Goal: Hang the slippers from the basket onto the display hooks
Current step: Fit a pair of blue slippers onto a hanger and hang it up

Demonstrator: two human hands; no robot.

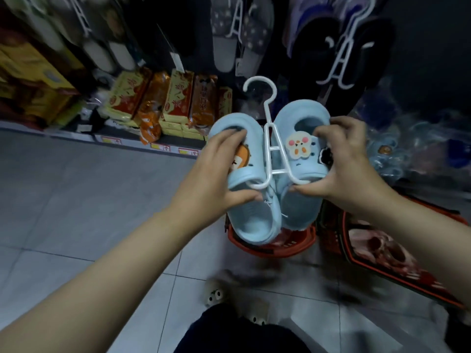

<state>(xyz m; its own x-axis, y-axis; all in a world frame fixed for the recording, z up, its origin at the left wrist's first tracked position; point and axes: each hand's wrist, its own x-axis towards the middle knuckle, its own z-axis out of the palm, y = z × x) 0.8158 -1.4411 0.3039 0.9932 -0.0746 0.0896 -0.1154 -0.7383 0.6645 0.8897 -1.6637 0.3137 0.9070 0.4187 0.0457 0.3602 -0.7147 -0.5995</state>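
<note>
A pair of pale blue slippers (251, 220) sits clipped on a white hanger (274, 149), held up in the middle of the view just above a red basket (270, 247) that stands on the tiled floor (76, 200). The hanger's hook points to the far side, free of any rail.

The left grip (219, 169) is closed round the left slipper, fingers curled over its upper and thumb pressed against its near edge. The right grip (349, 169) holds the right slipper the same way, thumb tip touching the hanger's lower bar. A bunny charm (297, 146) shows on the right slipper; an orange charm (240, 159) on the left one is partly hidden by fingers.

On the far wall hang grey starred slippers (229, 34) and black slippers (356, 59), each on a white hanger. Far left, yellow and orange packets (173, 103) stand on a low shelf. At near right lies a second red basket (382, 263) – its contents are too blurred to tell. Nearest the camera, a furry slipper with eyes (216, 294) is on the floor.
</note>
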